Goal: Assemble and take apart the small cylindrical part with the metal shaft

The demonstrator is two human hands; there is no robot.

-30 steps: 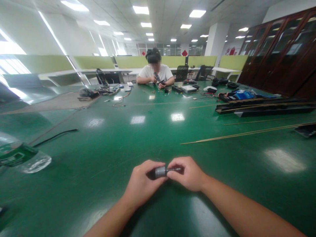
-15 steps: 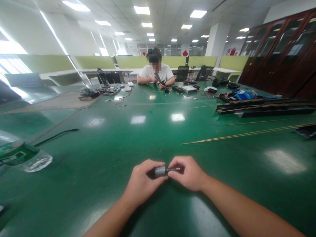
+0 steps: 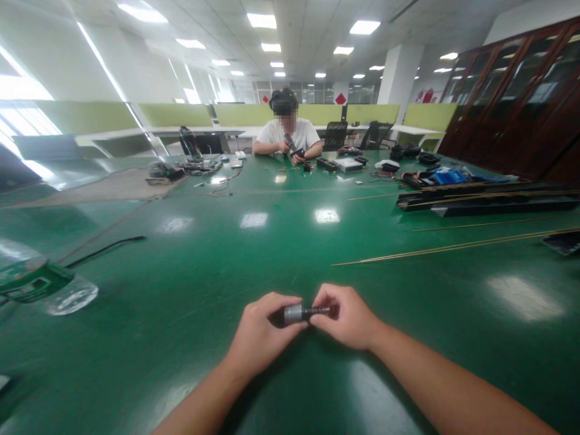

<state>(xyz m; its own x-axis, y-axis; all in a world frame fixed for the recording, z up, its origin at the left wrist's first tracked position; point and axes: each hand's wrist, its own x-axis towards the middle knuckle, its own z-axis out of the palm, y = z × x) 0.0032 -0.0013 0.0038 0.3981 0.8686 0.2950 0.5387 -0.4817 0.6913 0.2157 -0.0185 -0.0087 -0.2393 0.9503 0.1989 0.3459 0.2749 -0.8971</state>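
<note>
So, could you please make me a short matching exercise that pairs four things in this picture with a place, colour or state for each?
1. Left hand
2. Right hand
3. Clear bottle
4. Tall cabinet

A. Green-labelled, at the picture's left edge
B. Fingers at the thin dark shaft
C. Dark reddish-brown, at the picture's right edge
D. Holding the grey cylinder

Right pairs: 1-D, 2-B, 3-A, 4-C.

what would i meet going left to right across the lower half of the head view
Green-labelled bottle, black cable, left hand, grey cylinder, right hand, dark flat object at the right edge.
</note>
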